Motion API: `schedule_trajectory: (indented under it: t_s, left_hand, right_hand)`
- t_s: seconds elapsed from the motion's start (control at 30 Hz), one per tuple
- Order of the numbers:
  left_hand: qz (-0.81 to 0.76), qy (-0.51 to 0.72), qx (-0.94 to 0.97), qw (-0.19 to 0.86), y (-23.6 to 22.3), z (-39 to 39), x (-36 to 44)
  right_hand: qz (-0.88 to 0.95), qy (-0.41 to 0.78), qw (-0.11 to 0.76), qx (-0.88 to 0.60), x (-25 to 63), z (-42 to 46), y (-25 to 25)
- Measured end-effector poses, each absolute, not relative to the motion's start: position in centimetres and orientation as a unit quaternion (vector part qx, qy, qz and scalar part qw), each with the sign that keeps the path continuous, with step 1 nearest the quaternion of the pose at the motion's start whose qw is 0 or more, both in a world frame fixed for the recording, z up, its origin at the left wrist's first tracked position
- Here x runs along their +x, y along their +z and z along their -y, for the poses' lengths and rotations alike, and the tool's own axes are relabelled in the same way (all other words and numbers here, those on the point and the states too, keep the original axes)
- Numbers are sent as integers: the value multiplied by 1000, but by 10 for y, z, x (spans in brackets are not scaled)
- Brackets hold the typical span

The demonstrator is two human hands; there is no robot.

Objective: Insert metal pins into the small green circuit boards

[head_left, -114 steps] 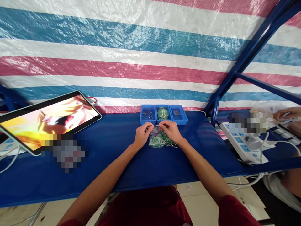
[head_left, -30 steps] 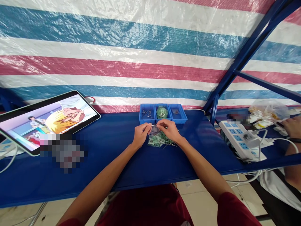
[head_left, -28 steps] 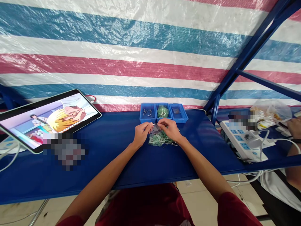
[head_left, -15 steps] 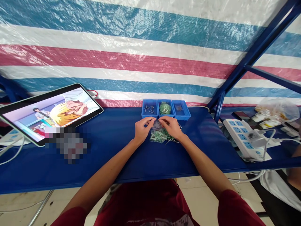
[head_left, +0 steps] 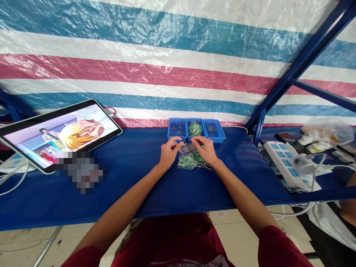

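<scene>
A pile of small green circuit boards and thin metal pins [head_left: 191,163] lies on the blue table [head_left: 139,174]. My left hand [head_left: 169,152] is pinched over its left side. My right hand [head_left: 204,150] is pinched over its right side. Between the two sets of fingertips I hold a small part with a thin pin, too small to name. Just behind my hands stand three small blue bins [head_left: 196,129]: the left holds metal pins, the middle green boards, the right a few dark bits.
A tablet [head_left: 58,133] playing a cartoon leans at the left, with white cables beside it. A white power strip [head_left: 289,163] with plugged cables and a plastic bag [head_left: 325,131] sit at the right. Another person's arm shows at the right edge. A striped tarp hangs behind.
My hands have stayed over the pile, their fingertips working a small part together. The camera has tilted a little. The other person's hand at the right has drawn back out of sight.
</scene>
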State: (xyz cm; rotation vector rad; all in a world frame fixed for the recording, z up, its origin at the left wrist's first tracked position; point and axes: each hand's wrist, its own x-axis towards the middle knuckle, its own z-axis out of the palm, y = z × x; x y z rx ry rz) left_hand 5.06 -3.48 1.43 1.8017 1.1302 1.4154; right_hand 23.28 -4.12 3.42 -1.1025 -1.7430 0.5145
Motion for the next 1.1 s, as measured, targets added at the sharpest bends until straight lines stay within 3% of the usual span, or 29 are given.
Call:
schedule_trajectory:
  t_s: [0.33, 0.7, 0.87, 1.1]
  left_hand:
    - [-412, 514, 682, 318, 16, 38, 51]
    - [-437, 476, 714, 271, 25, 38, 50]
    - [-514, 505, 676, 152, 34, 8, 46]
    - [-594, 388, 704, 35, 51, -22, 42]
  right_hand:
    - [773, 264, 411, -406, 230, 40, 29]
    - [725, 264, 446, -453, 233, 39, 30]
    - [701, 242, 459, -489, 235, 39, 32]
    - [723, 163, 419, -525, 239, 35, 28]
